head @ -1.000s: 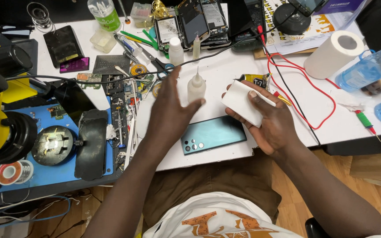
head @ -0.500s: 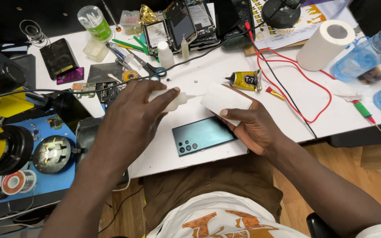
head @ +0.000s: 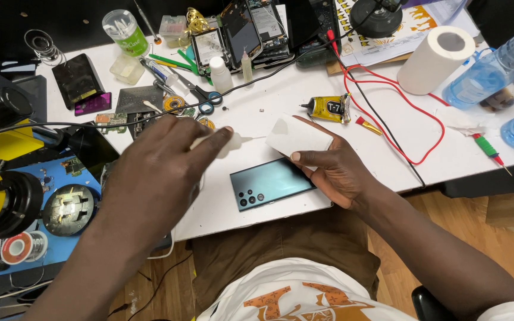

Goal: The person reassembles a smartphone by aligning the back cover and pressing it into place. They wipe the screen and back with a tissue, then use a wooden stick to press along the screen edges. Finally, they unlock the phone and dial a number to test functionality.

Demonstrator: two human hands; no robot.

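Left hand [head: 162,172] grips a small white squeeze bottle [head: 224,142] between thumb and fingers; the bottle is blurred, its long axis roughly level, thin nozzle pointing right toward a folded white tissue [head: 298,137]. Right hand [head: 334,172] pinches that tissue, thumb on its lower edge, fingers beneath. Tissue sits just above the upper right end of a teal phone [head: 272,183], which lies back up on the white table [head: 239,214]; phone's long axis runs left-right, slightly raised at the right, camera cluster at its lower left end. Packages: yellow glue tube with black label [head: 330,109] above the tissue, black tip pointing left; clear round tub with green label [head: 125,32] at top left; white paper roll [head: 435,59] upper right, lying tilted; blue-tinted plastic bottles [head: 495,68] at the right edge.
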